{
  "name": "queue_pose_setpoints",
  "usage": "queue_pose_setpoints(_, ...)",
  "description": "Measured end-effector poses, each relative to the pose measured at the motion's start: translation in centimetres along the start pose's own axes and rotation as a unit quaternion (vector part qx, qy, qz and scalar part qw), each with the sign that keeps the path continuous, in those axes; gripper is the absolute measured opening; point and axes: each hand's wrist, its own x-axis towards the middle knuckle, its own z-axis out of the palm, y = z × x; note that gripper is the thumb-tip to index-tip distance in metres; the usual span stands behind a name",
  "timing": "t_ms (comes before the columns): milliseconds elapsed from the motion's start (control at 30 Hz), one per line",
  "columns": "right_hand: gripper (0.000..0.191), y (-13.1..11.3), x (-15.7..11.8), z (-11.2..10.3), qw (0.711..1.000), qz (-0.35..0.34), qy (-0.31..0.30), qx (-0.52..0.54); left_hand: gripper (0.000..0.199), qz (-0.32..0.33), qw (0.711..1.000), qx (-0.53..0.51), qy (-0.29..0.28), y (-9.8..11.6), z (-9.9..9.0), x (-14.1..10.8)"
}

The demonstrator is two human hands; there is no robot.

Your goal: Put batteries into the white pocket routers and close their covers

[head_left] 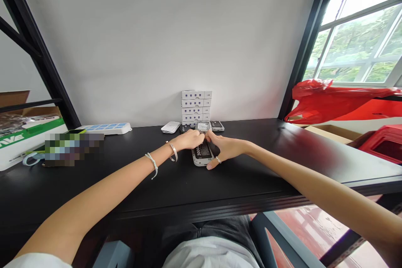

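In the head view, the left hand [190, 139] and right hand [226, 147] close on both sides of a grey plastic handset [202, 155] showing a black 3000 battery, resting on the black table [157, 186]. Stacked white boxes [196, 106] stand just behind.

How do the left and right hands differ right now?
The left hand wears a silver bangle and a cord bracelet; the right hand wears a ring instead. The left hand lies across the far end of the grey handset; the right hand cups its right side. Both touch it.
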Motion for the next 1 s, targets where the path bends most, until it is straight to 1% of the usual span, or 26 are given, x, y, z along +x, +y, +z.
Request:
queue_pose_setpoints(67, 0.072, 0.0, 0.1, 0.0, 1.0, -0.005, 0.0, 0.003, 0.039, 0.005, 0.999, -0.037, -0.021, 0.0, -0.8, -0.2)
queue_pose_setpoints(100, 0.073, 0.1, 0.1, 0.1, 1.0, -0.005, -0.001, 0.003, 0.035, 0.01, 0.998, -0.053, -0.038, -0.1, -1.3, -0.3)
queue_pose_setpoints(167, 0.073, 0.1, 0.2, 0.1, 1.0, 0.001, 0.0, 0.003, 0.02, 0.022, 0.991, -0.107, -0.08, -0.6, -2.4, -0.6)
queue_pose_setpoints(200, 0.073, 0.2, 0.2, 0.2, 1.0, 0.005, 0.001, 0.003, 0.025, 0.028, 0.983, -0.146, -0.105, -1.1, -2.9, -0.6)
queue_pose_setpoints(267, 0.073, 0.3, 0.2, 0.3, 1.0, 0.002, 0.007, 0.008, 0.046, 0.022, 0.948, -0.281, -0.15, -2.6, -3.9, -0.5)
queue_pose_setpoints(300, 0.074, 0.4, 0.2, 0.3, 1.0, -0.007, 0.01, 0.014, 0.05, 0.015, 0.931, -0.328, -0.158, -3.6, -4.3, -0.3)
queue_pose_setpoints(333, 0.074, 0.5, 0.3, 0.3, 1.0, -0.019, 0.011, 0.02, 0.052, 0.007, 0.924, -0.352, -0.149, -4.7, -4.6, 0.0)
queue_pose_setpoints(367, 0.074, 0.6, 0.3, 0.4, 0.999, -0.03, 0.011, 0.025, 0.052, -0.015, 0.925, -0.359, -0.126, -5.7, -4.9, 0.5)
queue_pose_setpoints(400, 0.074, 0.7, 0.2, 0.4, 0.999, -0.038, 0.009, 0.029, 0.05, -0.036, 0.928, -0.361, -0.086, -6.8, -5.0, 1.0)
queue_pose_setpoints(433, 0.074, 0.8, 0.2, 0.4, 0.999, -0.043, 0.007, 0.032, 0.048, -0.058, 0.934, -0.352, -0.027, -7.7, -5.0, 1.6)
queue_pose_setpoints(500, 0.073, 0.8, 0.2, 0.5, 0.999, -0.04, 0.004, 0.035, 0.046, -0.07, 0.938, -0.338, 0.019, -9.0, -4.6, 2.7)
queue_pose_setpoints(567, 0.072, 0.7, 0.1, 0.6, 0.998, -0.04, 0.005, 0.04, 0.042, -0.073, 0.944, -0.316, 0.054, -9.6, -3.9, 3.8)
queue_pose_setpoints(633, 0.072, 0.5, 0.1, 0.5, 0.996, -0.065, 0.006, 0.059, 0.035, -0.077, 0.953, -0.281, 0.087, -9.6, -3.0, 4.7)
queue_pose_setpoints(700, 0.07, 0.5, 0.3, 0.1, 0.988, -0.116, 0.011, 0.104, 0.025, -0.078, 0.962, -0.234, 0.119, -9.2, -2.1, 5.3)
queue_pose_setpoints(733, 0.068, 0.6, 0.4, -0.3, 0.981, -0.141, 0.026, 0.13, 0.02, -0.075, 0.966, -0.209, 0.133, -8.9, -1.8, 5.5)
queue_pose_setpoints(800, 0.062, 1.2, 0.9, -1.3, 0.968, -0.165, 0.09, 0.168, 0.011, -0.065, 0.973, -0.16, 0.151, -8.4, -1.2, 5.5)
queue_pose_setpoints(867, 0.059, 2.3, 1.7, -2.5, 0.961, -0.143, 0.172, 0.164, 0.006, -0.058, 0.98, -0.114, 0.153, -7.9, -0.8, 5.4)
queue_pose_setpoints(900, 0.06, 2.9, 2.2, -3.0, 0.959, -0.124, 0.202, 0.152, 0.007, -0.056, 0.983, -0.093, 0.151, -7.6, -0.6, 5.2)
queue_pose_setpoints(933, 0.06, 3.6, 2.8, -3.4, 0.96, -0.104, 0.22, 0.141, 0.009, -0.056, 0.985, -0.073, 0.147, -7.4, -0.5, 5.0)
queue_pose_setpoints(1000, 0.06, 4.9, 4.2, -3.9, 0.964, -0.069, 0.225, 0.127, 0.013, -0.054, 0.988, -0.037, 0.141, -7.1, -0.4, 4.6)
